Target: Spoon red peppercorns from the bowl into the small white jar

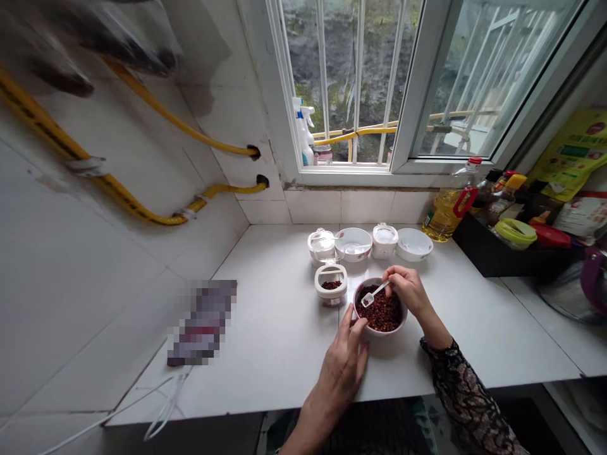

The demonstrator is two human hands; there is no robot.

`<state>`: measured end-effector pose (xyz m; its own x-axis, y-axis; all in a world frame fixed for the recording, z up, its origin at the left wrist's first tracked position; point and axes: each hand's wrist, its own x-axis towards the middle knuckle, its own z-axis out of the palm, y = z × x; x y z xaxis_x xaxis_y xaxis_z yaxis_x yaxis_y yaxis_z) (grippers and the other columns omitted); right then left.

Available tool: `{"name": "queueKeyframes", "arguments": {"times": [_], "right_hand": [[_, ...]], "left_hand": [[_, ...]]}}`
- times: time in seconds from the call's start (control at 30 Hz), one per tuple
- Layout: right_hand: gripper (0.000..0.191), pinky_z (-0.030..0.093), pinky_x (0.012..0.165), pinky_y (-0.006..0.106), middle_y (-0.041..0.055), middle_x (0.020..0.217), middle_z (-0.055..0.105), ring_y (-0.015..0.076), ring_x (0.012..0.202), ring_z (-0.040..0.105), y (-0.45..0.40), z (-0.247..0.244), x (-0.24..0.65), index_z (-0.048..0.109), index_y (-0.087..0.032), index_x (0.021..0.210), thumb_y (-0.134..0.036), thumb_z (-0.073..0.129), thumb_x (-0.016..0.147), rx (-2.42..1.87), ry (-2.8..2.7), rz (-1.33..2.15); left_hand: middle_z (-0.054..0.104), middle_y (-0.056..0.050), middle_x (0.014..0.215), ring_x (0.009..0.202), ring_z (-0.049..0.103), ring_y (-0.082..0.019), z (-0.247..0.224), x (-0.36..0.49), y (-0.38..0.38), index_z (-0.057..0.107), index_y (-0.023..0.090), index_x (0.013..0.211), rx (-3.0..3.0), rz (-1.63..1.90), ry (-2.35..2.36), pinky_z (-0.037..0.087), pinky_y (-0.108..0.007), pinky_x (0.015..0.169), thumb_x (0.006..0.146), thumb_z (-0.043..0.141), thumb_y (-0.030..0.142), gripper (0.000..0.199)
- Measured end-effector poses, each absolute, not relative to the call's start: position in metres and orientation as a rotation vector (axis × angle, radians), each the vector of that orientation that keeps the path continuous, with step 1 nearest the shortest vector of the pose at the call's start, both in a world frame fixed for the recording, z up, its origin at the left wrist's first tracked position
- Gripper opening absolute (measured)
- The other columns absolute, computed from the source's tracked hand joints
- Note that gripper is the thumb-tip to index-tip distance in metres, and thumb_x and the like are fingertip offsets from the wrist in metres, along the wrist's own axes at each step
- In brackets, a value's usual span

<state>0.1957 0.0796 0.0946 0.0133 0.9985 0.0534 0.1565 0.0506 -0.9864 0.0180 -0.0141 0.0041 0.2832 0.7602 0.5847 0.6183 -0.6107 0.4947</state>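
1. Standing on desk (pixel 265 335): jar (pixel 331 299), dark-red pieces (pixel 331 285) inside.
2. Left hand (pixel 342 359): half-curled at near-left rim of bowl (pixel 393 330); whether gripping, cannot tell.
3. Spoon (pixel 367 299): tilted, over bowl.
4. Bowl: on desk, beside jar, containing dark-red pieces.
5. Right hand (pixel 406 289): pinched on spoon.
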Motion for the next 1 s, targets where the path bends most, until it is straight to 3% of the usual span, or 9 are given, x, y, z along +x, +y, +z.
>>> {"name": "queueKeyframes", "arguments": {"times": [0.33, 0.5, 0.7, 0.77, 0.87, 1.0], "right_hand": [[0.018, 0.043, 0.063, 0.029, -0.0016, 0.049, 0.060, 0.0157, 0.053, 0.055, 0.084, 0.099, 0.189, 0.062, -0.019, 0.072, -0.036, 0.055, 0.070, -1.157, -1.283, 1.126], [0.017, 0.047, 0.072, 0.032, 0.0024, 0.073, 0.069, 0.0187, 0.070, 0.063, 0.075, 0.107, 0.161, 0.061, -0.020, 0.090, -0.030, 0.047, 0.091, -1.043, -1.550, 0.723], [0.022, 0.040, 0.099, 0.042, 0.0022, 0.078, 0.072, 0.0186, 0.075, 0.063, 0.067, 0.105, 0.150, 0.061, -0.022, 0.095, -0.012, 0.042, 0.093, -0.841, -2.048, 0.266], [0.020, 0.041, 0.096, 0.041, 0.0013, 0.076, 0.072, 0.0190, 0.075, 0.063, 0.067, 0.104, 0.159, 0.061, -0.022, 0.094, -0.014, 0.042, 0.094, -0.898, -1.952, 0.270], [0.020, 0.045, 0.080, 0.036, 0.0004, 0.064, 0.066, 0.0215, 0.074, 0.060, 0.069, 0.104, 0.178, 0.060, -0.023, 0.084, -0.018, 0.043, 0.092, -1.068, -1.761, 0.311], [0.021, 0.044, 0.079, 0.036, 0.0009, 0.058, 0.063, 0.0232, 0.075, 0.059, 0.072, 0.098, 0.190, 0.058, -0.024, 0.071, -0.017, 0.044, 0.084, -1.235, -1.852, 0.299]], "left_hand": [[0.038, -0.027, 0.150, 0.139, 0.046, -0.032, 0.003, 0.018, -0.014, 0.041, 0.015, 0.136, 2.391, 1.261, 1.292, 0.053, -0.041, 0.101, 0.093, 0.045, 0.006, 0.044], [0.038, -0.026, 0.150, 0.138, 0.047, -0.032, 0.002, 0.018, -0.013, 0.041, 0.015, 0.136, 2.379, 1.270, 1.286, 0.053, -0.041, 0.101, 0.092, 0.045, 0.006, 0.045], [0.035, -0.024, 0.154, 0.141, 0.043, -0.030, 0.001, 0.017, -0.012, 0.037, 0.015, 0.141, 2.378, 1.232, 1.278, 0.053, -0.040, 0.101, 0.090, 0.045, 0.004, 0.053], [0.036, -0.024, 0.153, 0.140, 0.044, -0.030, 0.002, 0.017, -0.013, 0.040, 0.015, 0.139, 2.373, 1.247, 1.282, 0.053, -0.040, 0.101, 0.091, 0.045, 0.005, 0.050], [0.037, -0.025, 0.152, 0.139, 0.046, -0.030, 0.003, 0.018, -0.014, 0.042, 0.015, 0.136, 2.375, 1.263, 1.284, 0.052, -0.040, 0.102, 0.092, 0.046, 0.005, 0.045], [0.037, -0.026, 0.151, 0.139, 0.046, -0.031, 0.004, 0.019, -0.015, 0.042, 0.015, 0.136, 2.374, 1.272, 1.288, 0.053, -0.040, 0.101, 0.092, 0.045, 0.005, 0.045]]}}
